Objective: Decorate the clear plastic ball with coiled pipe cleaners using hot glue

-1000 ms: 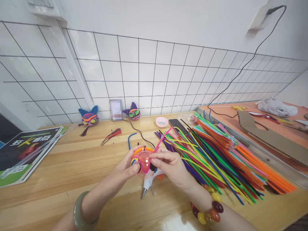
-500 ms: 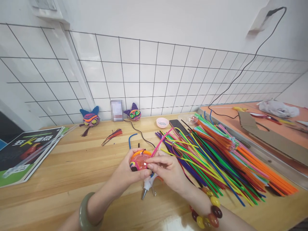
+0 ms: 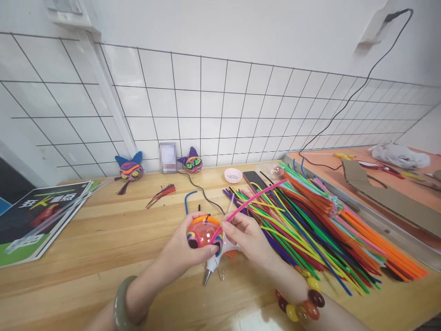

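Ball (image 3: 203, 231): a clear globe with an orange band round its top and striped windings of several colours on its near-left side, held above the table (image 3: 103, 239) in front of the person. Two dark round spots show on its near face. Judged part-wrapped: much of the clear shell is bare, so more winding appears to be left.

Pink stem (image 3: 253, 201): one end lies against the ball's right side, the rest runs up and right, free in the air. It seems only begun; most of its length is unwound.

Left hand (image 3: 184, 250): cups the ball from below and left, thumb pressed on its near face; a green bangle (image 3: 120, 305) sits on the wrist.

Right hand (image 3: 246, 234): thumb and forefinger pinch the pink stem just right of the ball; a bead bracelet (image 3: 303, 305) circles the wrist.

Glue gun (image 3: 213, 265): lies on the table just below the ball, tip toward the person.

Stem pile (image 3: 327, 230): a large many-coloured heap right of the ball.

Two finished figures, left (image 3: 129, 169) and right (image 3: 191, 162): eared, striped heads against the wall behind the ball, judged models of the end product.

Pink dish (image 3: 232, 174) and phone (image 3: 253, 179): behind the ball to the right.

Booklets (image 3: 37, 216): far left of the ball.
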`<state>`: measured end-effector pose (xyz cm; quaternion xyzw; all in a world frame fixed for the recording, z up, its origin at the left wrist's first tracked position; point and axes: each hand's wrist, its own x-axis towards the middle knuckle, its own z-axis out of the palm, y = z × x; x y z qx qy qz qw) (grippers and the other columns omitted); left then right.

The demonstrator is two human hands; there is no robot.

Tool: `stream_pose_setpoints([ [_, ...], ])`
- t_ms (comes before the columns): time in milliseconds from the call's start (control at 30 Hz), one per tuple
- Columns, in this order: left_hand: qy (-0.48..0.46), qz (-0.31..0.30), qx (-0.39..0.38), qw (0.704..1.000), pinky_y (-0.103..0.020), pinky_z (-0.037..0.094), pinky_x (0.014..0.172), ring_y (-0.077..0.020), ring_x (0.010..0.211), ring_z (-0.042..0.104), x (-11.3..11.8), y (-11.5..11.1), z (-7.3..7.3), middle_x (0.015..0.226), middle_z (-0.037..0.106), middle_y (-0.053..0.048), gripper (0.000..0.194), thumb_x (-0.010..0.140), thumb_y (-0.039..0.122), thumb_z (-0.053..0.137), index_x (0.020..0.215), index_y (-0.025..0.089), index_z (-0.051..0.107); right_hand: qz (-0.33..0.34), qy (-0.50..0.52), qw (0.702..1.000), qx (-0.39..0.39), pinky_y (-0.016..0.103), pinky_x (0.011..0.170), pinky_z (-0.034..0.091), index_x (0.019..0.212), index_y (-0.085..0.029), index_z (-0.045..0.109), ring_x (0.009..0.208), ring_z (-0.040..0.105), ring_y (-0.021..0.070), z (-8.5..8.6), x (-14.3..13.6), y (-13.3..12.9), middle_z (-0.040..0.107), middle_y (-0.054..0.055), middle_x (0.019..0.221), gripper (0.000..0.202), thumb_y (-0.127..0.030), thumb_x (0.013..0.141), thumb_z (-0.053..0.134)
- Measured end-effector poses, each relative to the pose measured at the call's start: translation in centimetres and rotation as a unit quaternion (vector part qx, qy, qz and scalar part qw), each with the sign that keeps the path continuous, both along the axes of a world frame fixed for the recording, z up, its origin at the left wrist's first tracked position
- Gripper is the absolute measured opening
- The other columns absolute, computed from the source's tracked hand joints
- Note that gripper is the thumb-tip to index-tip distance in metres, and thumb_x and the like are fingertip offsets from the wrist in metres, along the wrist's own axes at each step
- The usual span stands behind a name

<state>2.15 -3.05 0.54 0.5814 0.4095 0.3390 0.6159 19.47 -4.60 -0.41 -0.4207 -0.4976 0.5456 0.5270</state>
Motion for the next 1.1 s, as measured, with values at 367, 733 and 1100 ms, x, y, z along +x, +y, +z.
stream_pose_setpoints([
  [367, -0.018, -0.073, -0.019, 0.997, -0.029, 0.049, 0.073, -0.0157, 0.076, 0.063, 0.1, -0.1, -0.4, 0.088, 0.068, -0.001, 0.061, 0.064, 0.022, 0.076, 0.113, 0.020, 0.040, 0.032, -0.041, 0.998, 0.033, 0.020, 0.045, 0.042, 0.078, -0.014, 0.069, 0.044, 0.048, 0.0077, 1.0, 0.0, -0.8, 0.053, -0.004, 0.050, 0.035, -0.049, 0.075, 0.070],
  [733, -0.007, -0.038, -0.023, 0.999, -0.027, 0.049, 0.068, -0.0160, 0.073, 0.063, 0.1, 0.0, 0.1, 0.085, 0.066, 0.000, 0.058, 0.062, 0.024, 0.077, 0.109, 0.020, 0.044, 0.029, -0.007, 0.999, 0.013, 0.020, 0.045, 0.040, 0.084, -0.015, 0.068, 0.044, 0.046, 0.0064, 0.9, 0.2, -0.3, 0.055, -0.004, 0.055, 0.034, -0.045, 0.071, 0.075],
  [1100, -0.015, 0.171, 0.024, 0.985, -0.034, 0.054, 0.075, -0.0228, 0.083, 0.068, -0.8, 1.7, -0.5, 0.096, 0.070, -0.005, 0.064, 0.058, 0.035, 0.080, 0.112, 0.021, 0.049, 0.200, -0.127, 0.968, 0.083, 0.029, 0.050, 0.046, 0.065, -0.029, 0.055, 0.057, 0.059, 0.0187, 0.4, -0.7, -7.3, 0.064, 0.004, 0.067, 0.069, -0.091, 0.067, 0.027],
])
